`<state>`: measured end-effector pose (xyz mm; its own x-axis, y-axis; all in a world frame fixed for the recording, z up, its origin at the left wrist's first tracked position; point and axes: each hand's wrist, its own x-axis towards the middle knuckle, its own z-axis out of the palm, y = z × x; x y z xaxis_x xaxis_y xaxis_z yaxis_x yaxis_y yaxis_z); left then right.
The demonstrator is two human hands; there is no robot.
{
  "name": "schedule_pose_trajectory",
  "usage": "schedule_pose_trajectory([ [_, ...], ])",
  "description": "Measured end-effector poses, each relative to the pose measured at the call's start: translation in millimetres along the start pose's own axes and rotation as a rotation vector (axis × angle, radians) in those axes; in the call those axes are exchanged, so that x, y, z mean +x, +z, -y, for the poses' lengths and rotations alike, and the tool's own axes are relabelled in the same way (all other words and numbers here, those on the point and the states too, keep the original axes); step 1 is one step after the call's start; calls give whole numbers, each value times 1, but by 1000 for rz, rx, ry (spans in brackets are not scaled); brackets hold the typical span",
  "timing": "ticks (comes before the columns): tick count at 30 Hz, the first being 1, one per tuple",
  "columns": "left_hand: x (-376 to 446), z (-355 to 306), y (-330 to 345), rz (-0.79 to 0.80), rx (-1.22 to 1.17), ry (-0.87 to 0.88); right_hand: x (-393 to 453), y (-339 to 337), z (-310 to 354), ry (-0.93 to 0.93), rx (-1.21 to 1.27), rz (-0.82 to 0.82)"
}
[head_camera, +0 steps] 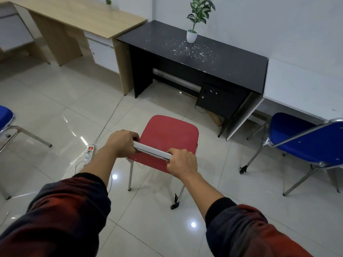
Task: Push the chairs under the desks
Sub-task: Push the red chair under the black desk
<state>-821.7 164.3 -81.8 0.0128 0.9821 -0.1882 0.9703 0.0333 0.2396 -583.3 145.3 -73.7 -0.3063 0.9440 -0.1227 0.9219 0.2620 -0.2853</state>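
Step in hand: steering the red padded chair with thin metal legs (168,140) toward the knee space of the black speckled desk (194,58).
Left hand (121,142): clamped on the left end of the chair's white top rail (152,150), fingers wrapped over it.
Right hand (182,163): clamped on the right end of the same rail, knuckles up.
Chair position: on the tiled floor, seat pointing at the desk, well apart from its front edge and not yet under the surface.
Line of travel: the open space under the desk sits left of the black drawer unit (220,100); I judge the chair should aim there, angled slightly left, so the seat clears the drawers.
Push: likely best kept even on both hands, low and steady, so the legs slide and do not catch on tile joints.
Hazards: a white power strip with a lit red switch (88,153) and its cables lie just left of the chair; keep the left legs off them.
Others waiting: a blue chair with steel frame (306,138) at right, another blue seat (4,115) at the left edge.
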Motion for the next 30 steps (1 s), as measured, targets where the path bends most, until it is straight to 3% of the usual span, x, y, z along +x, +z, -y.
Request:
schedule_pose_trajectory([
  [30, 108, 41, -36, -50, -27, 29, 119, -6, 15, -18, -33, -56],
])
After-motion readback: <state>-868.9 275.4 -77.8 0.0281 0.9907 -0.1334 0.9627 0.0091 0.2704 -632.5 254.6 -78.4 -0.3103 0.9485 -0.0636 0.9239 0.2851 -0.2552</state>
